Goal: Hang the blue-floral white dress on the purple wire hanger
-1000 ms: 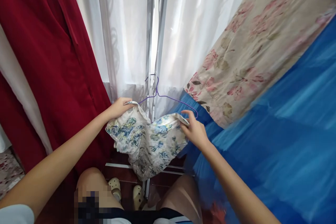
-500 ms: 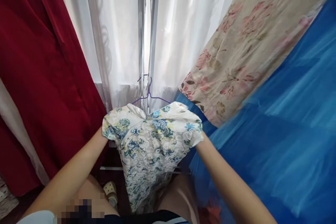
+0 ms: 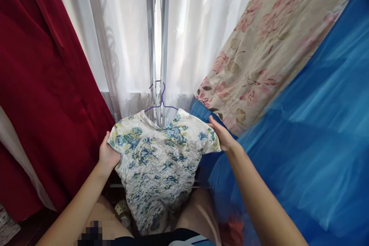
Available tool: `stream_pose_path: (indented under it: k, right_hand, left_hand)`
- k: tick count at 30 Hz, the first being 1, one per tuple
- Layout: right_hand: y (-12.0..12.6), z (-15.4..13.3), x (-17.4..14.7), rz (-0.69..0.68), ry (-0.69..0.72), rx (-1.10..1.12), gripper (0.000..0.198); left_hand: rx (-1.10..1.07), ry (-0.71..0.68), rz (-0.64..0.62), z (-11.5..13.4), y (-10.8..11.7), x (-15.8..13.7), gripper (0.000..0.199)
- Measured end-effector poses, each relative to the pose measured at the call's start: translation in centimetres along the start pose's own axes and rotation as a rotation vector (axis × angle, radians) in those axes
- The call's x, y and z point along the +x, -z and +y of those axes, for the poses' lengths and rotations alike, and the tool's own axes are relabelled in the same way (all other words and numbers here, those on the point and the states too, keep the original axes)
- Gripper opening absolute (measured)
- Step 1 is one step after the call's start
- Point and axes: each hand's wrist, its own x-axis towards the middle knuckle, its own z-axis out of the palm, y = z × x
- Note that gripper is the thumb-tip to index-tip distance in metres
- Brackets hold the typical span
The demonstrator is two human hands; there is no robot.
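Observation:
A short-sleeved white dress [image 3: 161, 161] with blue, green and yellow flowers and puckered cloth hangs in front of me. Inside its shoulders is a purple hanger [image 3: 163, 98], whose hook and upper arms show above the neckline. At the left sleeve, my left hand [image 3: 108, 154] is closed on the cuff, its thumb at the edge and the other fingers mostly hidden. My right hand [image 3: 224, 137] holds the opposite sleeve at its outer edge, with one digit pointing up past the cloth and the rest partly behind it.
Red cloth [image 3: 54, 84] hangs on the left. Behind the hanger stand metal poles [image 3: 164, 27] and a white curtain [image 3: 190, 38]. To the right hang a beige flowered cloth [image 3: 253, 57] and blue tulle [image 3: 302, 153]. A pale clog [image 3: 122, 209] is below.
Both hands, hidden by the sleeves before, now show outside them at the sleeve edges. The dress's shoulders and neckline are spread flatter and wider.

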Motion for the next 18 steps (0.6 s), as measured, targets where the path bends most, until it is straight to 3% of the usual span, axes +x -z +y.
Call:
stream_pose_path:
  k: [2, 5, 8, 12, 15, 18]
  right_hand:
    - [-0.7, -1.2, -1.1, -0.056, -0.014, 0.055, 0.043]
    - [-2.7, -2.9, -2.3, 0.030, 0.092, 0.059, 0.026]
    - [-3.9, -4.2, -3.0, 0.193, 0.170, 0.037, 0.028]
    - [-4.4, -4.6, -5.0, 0.350, 0.248, -0.021, 0.025]
    - [-6.1, -4.1, -8.4, 0.261, 0.285, -0.169, 0.027]
    - [-9.3, -3.1, -12.5, 0.004, 0.340, -0.450, 0.028]
  left_hand:
    - [-0.057, -0.053, -0.049, 0.8, -0.3, -0.5, 0.053]
    - [0.064, -0.270, -0.071, 2.4, -1.4, -0.8, 0.054]
    - [0.311, -0.548, -0.019, 4.3, -2.8, -1.0, 0.063]
    - [0.823, -0.864, 0.098, 6.3, -4.8, -2.2, 0.087]
    - [1.164, -1.018, 0.029, 6.6, -6.1, -3.1, 0.095]
    - [1.301, -1.058, -0.153, 5.4, -6.4, -3.0, 0.086]
